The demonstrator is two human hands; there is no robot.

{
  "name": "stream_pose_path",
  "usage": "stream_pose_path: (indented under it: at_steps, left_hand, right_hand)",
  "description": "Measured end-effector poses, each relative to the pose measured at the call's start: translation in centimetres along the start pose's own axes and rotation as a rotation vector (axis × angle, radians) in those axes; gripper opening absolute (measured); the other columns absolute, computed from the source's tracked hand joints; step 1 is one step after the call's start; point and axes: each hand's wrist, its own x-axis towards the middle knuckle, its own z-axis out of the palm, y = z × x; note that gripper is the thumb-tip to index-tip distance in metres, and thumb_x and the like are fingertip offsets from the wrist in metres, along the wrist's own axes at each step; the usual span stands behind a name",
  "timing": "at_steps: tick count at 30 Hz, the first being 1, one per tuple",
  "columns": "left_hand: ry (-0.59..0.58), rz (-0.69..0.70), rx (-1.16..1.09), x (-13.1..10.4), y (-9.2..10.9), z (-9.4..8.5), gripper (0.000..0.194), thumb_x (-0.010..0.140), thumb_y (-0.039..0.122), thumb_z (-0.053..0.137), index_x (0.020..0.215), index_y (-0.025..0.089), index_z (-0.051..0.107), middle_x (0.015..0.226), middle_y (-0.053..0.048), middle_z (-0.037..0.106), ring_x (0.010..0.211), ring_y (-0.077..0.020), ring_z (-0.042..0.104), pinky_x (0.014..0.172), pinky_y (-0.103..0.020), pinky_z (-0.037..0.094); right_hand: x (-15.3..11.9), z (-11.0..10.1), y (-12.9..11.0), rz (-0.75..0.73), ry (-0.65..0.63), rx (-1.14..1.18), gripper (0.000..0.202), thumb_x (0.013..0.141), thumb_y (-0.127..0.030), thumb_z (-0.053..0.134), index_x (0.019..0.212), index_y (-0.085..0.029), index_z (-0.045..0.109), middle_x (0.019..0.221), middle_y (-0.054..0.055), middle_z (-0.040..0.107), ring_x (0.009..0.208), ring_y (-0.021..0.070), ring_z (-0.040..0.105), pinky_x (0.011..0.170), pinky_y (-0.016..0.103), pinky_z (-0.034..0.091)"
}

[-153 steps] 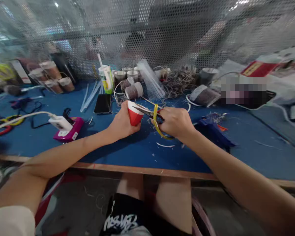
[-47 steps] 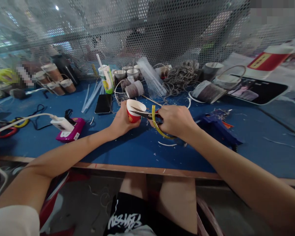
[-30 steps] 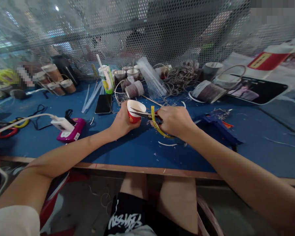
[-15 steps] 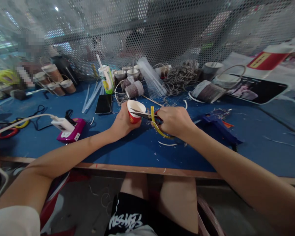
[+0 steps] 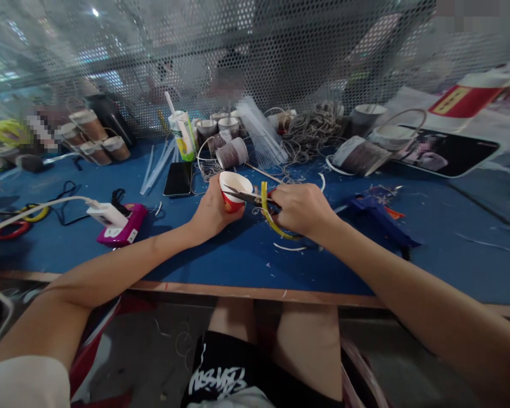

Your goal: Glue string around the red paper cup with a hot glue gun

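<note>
My left hand is wrapped round a red and white paper cup, its mouth tilted toward me. My right hand grips scissors by handles mostly hidden in the fingers. The dark blades are parted and lie across the cup's mouth, one of them over the inside. A yellow curved band shows beside the scissors at my right fingers; how it is held is unclear. White curved scraps lie on the blue table below.
A phone and a drink carton stand or lie behind my left hand. A purple power block is at left, a blue glue gun at right. Wrapped cups, grey cord and a tablet line the back.
The scissor blades have parted a little more at the cup. Both hands keep nearly the same place.
</note>
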Motion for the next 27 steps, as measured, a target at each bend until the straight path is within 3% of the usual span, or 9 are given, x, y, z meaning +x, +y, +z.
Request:
stream_pose_path:
  at_steps: [9, 17, 27]
  left_hand:
    - [0.004, 0.007, 0.026, 0.0, 0.0, 0.1, 0.068, 0.068, 0.022, 0.078, 0.122, 0.020, 0.037, 0.114, -0.009, 0.059, 0.105, -0.0226, 0.065, 0.092, -0.039, 0.057]
    - [0.004, 0.035, 0.010, 0.0, 0.0, 0.1, 0.068, 0.068, 0.024, 0.077, 0.123, 0.019, 0.037, 0.119, -0.012, 0.058, 0.113, -0.0259, 0.062, 0.100, -0.043, 0.053]
    - [-0.027, -0.135, -0.109, 0.5, 0.7, -0.3, 0.072, 0.063, 0.024, 0.082, 0.120, 0.019, 0.038, 0.117, -0.011, 0.062, 0.106, -0.0242, 0.065, 0.096, -0.042, 0.053]
  right_hand:
    - [0.0, 0.0, -0.2, 0.033, 0.026, -0.002, 0.032, 0.086, -0.035, 0.051, 0.092, -0.013, 0.073, 0.088, 0.013, 0.072, 0.082, 0.0237, 0.064, 0.060, 0.031, 0.032]
    - [-0.1, 0.2, -0.2, 0.014, 0.064, 0.011, 0.026, 0.082, -0.031, 0.051, 0.087, -0.016, 0.072, 0.080, 0.011, 0.071, 0.075, 0.0224, 0.062, 0.058, 0.031, 0.028]
    - [0.8, 1.1, 1.1, 0.182, 0.184, 0.123, 0.037, 0.084, -0.045, 0.052, 0.077, -0.014, 0.070, 0.074, 0.012, 0.067, 0.066, 0.0212, 0.057, 0.057, 0.031, 0.030]
